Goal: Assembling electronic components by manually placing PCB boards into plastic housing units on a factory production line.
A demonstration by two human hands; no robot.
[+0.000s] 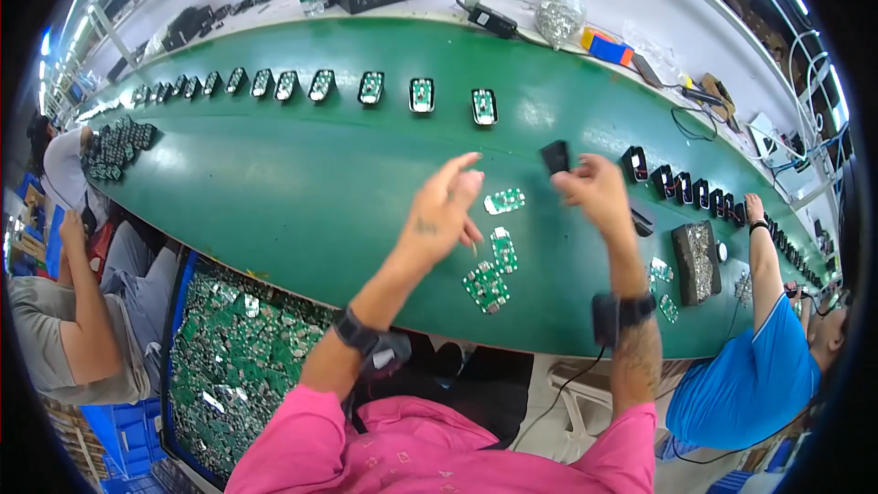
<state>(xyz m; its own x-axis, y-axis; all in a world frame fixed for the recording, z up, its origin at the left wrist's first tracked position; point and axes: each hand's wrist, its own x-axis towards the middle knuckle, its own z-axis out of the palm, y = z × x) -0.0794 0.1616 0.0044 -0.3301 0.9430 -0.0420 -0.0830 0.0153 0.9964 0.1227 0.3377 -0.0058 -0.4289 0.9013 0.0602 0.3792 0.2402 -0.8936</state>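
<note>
My right hand pinches a small black plastic case by its near end, a little above the green table. My left hand hovers left of a green circuit board, its fingers apart and nothing visible in them. Two more boards, one upright and one tilted, lie just nearer to me. Beyond my hands stands a black case with a board inside, the right end of a long row. Another black case lies beside my right wrist, partly hidden by it.
A blue-rimmed bin of circuit boards stands at the lower left. Black cases line the right side, where a co-worker in blue reaches in. A dark foam block sits near that person. Another person sits at left.
</note>
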